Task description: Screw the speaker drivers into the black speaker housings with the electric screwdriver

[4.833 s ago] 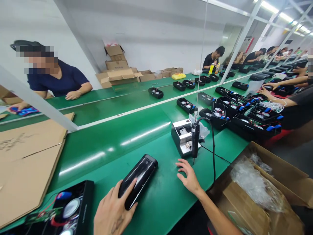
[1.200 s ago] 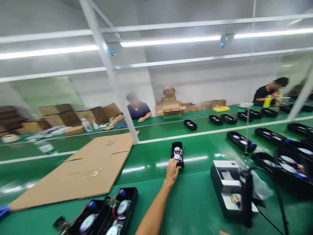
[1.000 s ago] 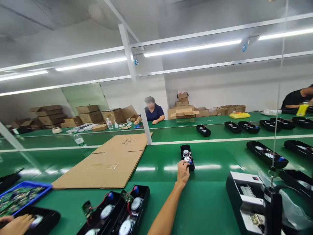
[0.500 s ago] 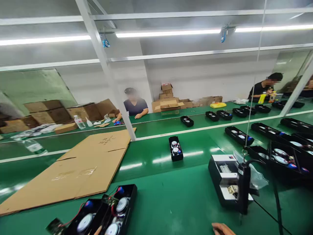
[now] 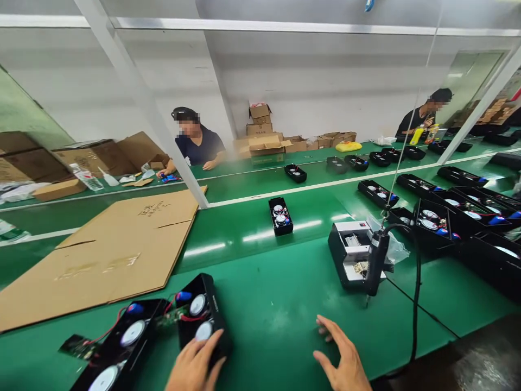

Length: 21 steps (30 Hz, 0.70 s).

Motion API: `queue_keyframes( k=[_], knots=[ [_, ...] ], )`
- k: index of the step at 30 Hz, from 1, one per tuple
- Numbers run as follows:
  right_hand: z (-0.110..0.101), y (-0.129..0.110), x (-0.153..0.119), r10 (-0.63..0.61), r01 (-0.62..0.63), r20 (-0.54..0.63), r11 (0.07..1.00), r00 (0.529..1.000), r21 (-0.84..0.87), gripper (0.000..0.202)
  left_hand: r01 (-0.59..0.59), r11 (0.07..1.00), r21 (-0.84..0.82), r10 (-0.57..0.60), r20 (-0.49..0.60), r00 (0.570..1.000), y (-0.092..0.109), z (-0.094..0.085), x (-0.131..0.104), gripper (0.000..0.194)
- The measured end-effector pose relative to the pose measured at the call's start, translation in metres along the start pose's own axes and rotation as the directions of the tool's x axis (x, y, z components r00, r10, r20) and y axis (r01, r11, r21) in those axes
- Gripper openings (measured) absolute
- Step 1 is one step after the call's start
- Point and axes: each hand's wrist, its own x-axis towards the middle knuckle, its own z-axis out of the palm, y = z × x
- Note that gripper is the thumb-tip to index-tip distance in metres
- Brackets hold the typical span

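Observation:
My left hand (image 5: 196,361) grips the near end of a black speaker box (image 5: 217,312), its fingers over the side wall. Inside that box are round silver speakers (image 5: 198,305) and a blue cylindrical part (image 5: 184,296), with red wires. Just left lies a second open speaker box (image 5: 132,347), with a green circuit board (image 5: 78,346) hanging out on wires. My right hand (image 5: 340,353) hovers over the green bench with fingers spread, holding nothing. Beyond it, a black electric screwdriver (image 5: 376,260) hangs tip down from a cord, in front of a black-and-white screw feeder (image 5: 352,252).
A flat cardboard sheet (image 5: 118,255) covers the bench at left. One speaker box (image 5: 280,216) lies mid-bench; several more (image 5: 459,209) crowd the right. A slanted white post (image 5: 154,119) rises at left. Two people (image 5: 197,141) sit across the line.
The view has tilted down and swung slightly right. My left hand has come into fuller view on the right-hand speaker box, which is now turned. My right hand has risen into view, fingers spread.

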Motion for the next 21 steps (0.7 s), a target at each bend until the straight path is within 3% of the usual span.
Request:
queue_keyframes(
  k=[2,5,7,9,12,14,16,19,21],
  knots=[
    [0.023,-0.012,-0.004,-0.074,0.074,0.065,0.997,0.995,0.014,0.093,-0.040,0.999,0.004,0.040,-0.074,0.996,0.068,0.020,0.013,0.036],
    [0.058,-0.023,-0.010,-0.246,0.243,0.124,0.969,0.961,0.032,0.122,0.019,1.000,0.001,-0.019,-0.050,0.999,0.162,0.043,0.030,0.037],
    [0.072,-0.022,-0.012,-0.300,0.298,0.093,0.954,0.949,0.033,0.114,0.005,0.997,-0.071,-0.005,0.003,1.000,0.203,0.046,0.038,0.032],
    [0.071,-0.015,-0.008,-0.277,0.277,0.055,0.961,0.959,0.015,0.103,-0.022,0.986,-0.166,0.035,0.074,0.997,0.223,0.039,0.042,0.032],
    [0.038,-0.003,0.017,-0.168,0.171,0.165,0.985,0.972,-0.001,0.108,-0.122,0.932,-0.342,0.158,0.079,0.984,0.218,0.014,0.044,0.032],
    [0.001,0.004,0.044,-0.105,0.107,0.326,0.994,0.940,0.011,0.117,-0.152,0.893,-0.423,0.178,0.021,0.984,0.199,-0.004,0.045,0.027],
    [-0.038,0.009,0.072,-0.067,0.066,0.455,0.998,0.888,0.017,0.117,-0.121,0.886,-0.447,0.124,-0.024,0.992,0.177,-0.015,0.047,0.022],
    [-0.087,0.010,0.103,0.002,0.000,0.575,1.000,0.818,-0.003,0.121,-0.035,0.889,-0.456,0.041,0.002,0.999,0.150,-0.010,0.050,0.018],
    [-0.108,0.006,0.109,0.069,-0.041,0.605,0.997,0.794,-0.059,0.124,0.033,0.878,-0.478,0.024,0.114,0.993,0.141,0.005,0.048,0.023]
  ],
)
